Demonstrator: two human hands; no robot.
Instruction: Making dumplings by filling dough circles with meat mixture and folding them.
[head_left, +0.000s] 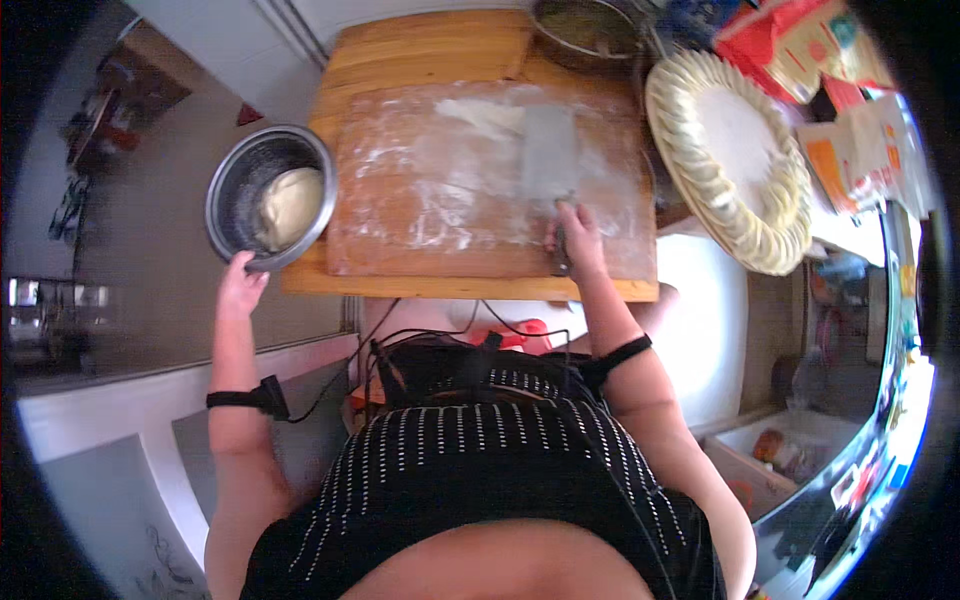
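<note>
My left hand (242, 289) grips the near rim of a stainless-steel bowl (227, 238), which sits tilted at the left edge of the table. A pale lump of dough (292, 206) lies inside it. My right hand (583, 238) is closed around the handle of a cleaver-like knife (549, 154). Its wide blade, blurred, points away from me over a floured wooden board (367, 251). Against the blade's left side lies a whitish strip (480, 118), flour or thin dough; the blur hides which.
The board rests on a wooden table (427, 49). A dark metal pot (589, 37) stands at its far right corner. Further right, a round tray (731, 127) carries rings of dumplings, beside a red package (795, 49) and a white-orange bag (855, 154). Black cables (427, 330) hang before my body.
</note>
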